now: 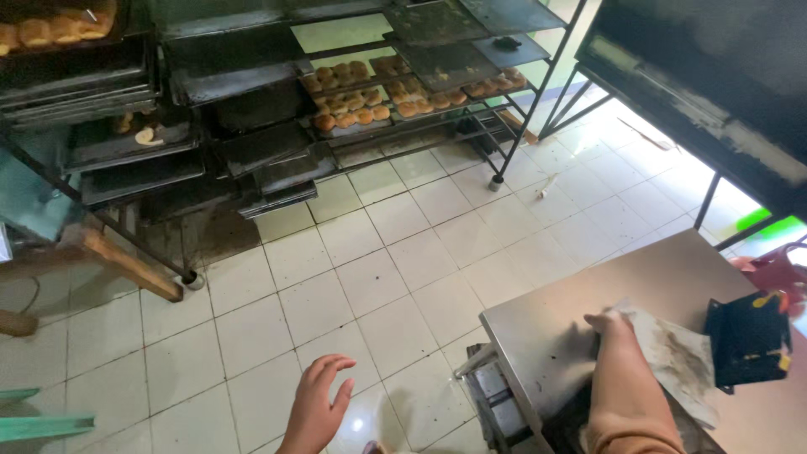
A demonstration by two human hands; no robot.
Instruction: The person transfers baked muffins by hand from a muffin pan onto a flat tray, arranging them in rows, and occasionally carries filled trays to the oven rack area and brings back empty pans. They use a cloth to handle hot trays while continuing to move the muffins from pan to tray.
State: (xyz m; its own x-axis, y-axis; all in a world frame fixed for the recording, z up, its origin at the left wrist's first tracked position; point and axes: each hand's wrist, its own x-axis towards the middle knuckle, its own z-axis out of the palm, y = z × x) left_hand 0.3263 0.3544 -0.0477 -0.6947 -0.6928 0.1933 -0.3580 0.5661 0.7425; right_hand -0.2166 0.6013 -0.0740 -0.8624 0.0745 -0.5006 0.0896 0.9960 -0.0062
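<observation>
My right hand (607,326) rests on a steel table (546,336) at the lower right, its fingers gripping the edge of a stained sheet of paper (677,361) that lies flat on the tabletop. My left hand (318,399) hangs in the air over the white tiled floor (370,277), fingers spread and holding nothing. A small black box (746,338) stands on the table just right of the paper.
Metal racks (252,126) line the far wall, with dark trays and several baked buns (353,99). More buns (50,29) sit on a top-left tray. A wooden beam (126,265) leans at the left. A dark oven-like cabinet (698,84) fills the upper right.
</observation>
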